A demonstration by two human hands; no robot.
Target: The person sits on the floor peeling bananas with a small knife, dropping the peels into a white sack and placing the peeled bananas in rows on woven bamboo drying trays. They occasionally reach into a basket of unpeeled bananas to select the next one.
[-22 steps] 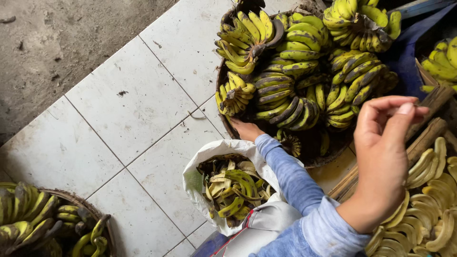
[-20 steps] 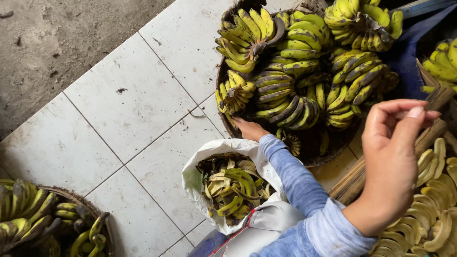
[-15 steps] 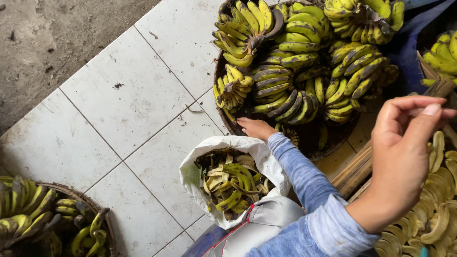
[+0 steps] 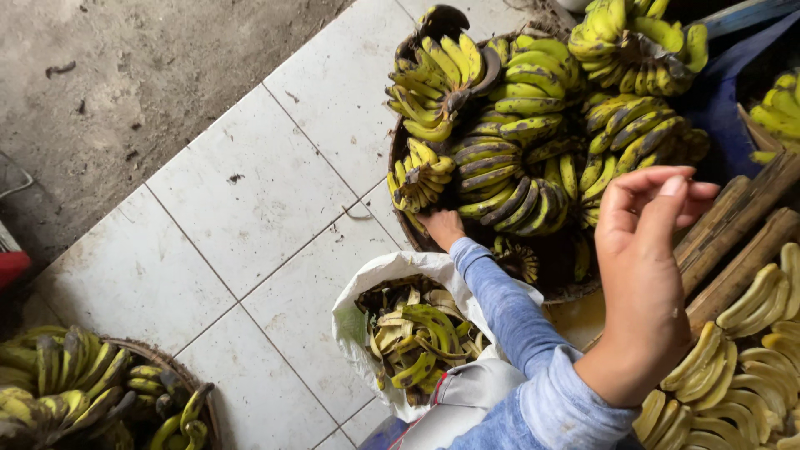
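Left hand [image 4: 442,227]: at the end of a blue sleeve [image 4: 508,312], reaching down to the near rim of the round basket [image 4: 398,150]; fingers rest against the lowest banana bunch [image 4: 419,177] at the basket's edge. Whether the grip is closed on that bunch cannot be told, as the fingers are partly hidden.

Right hand [image 4: 646,267]: raised in front of the camera, well above the fruit, fingers loosely curled with fingertips drawn near the thumb; the grip holds nothing that can be seen.

Round basket: stands on the white floor tiles [image 4: 250,200], heaped with bunches of green-yellow bananas, many with dark blotches.

White sack [image 4: 367,287]: open-mouthed, just beside the basket on its near side, under the left forearm, holding loose greenish bananas and peelings.

Wooden poles [image 4: 742,242]: lying at right, between the basket and a row of pale yellow bananas [image 4: 750,350].

Second basket [image 4: 167,367]: lower left corner, filled with green bananas, well apart from both hands.

Bare concrete floor [image 4: 125,75]: upper left, beyond the tiles.
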